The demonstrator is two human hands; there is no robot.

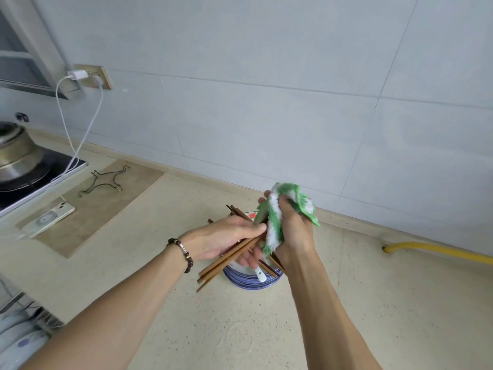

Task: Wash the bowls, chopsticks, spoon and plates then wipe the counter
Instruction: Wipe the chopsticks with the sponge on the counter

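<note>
Nearest the front edge of the worktop [240, 329], two bare forearms reach out over a stack of blue-rimmed plates [250, 283] that sits about midway back. A white spoon [260, 275] lies on the stack, its handle toward the person. Just above it the left hand [226, 240], with a bead bracelet [182, 253] at the wrist, has its fingers curled round a bundle of brown chopsticks [226, 259], whose ends fan out on both sides of the fist; gripping them together probably lets them be scrubbed in one go. The right hand [293, 231] has its fingers closed round a green and white cloth [277, 217], bunched against the chopsticks where the two hands meet, so the chopsticks look to be the item being cleaned. No bowls can be made out.

Farther back, toward the left edge, a phone [50, 216] lies on a tan inset slab with a bent wire stand [102, 180] behind it. A white cable [80, 134] runs up to a wall socket [92, 76]. A steel pot [16, 156] sits on the stove at the far left corner. A yellow hose [440, 251] lies along the back right, under grey wall tiles [266, 102].
</note>
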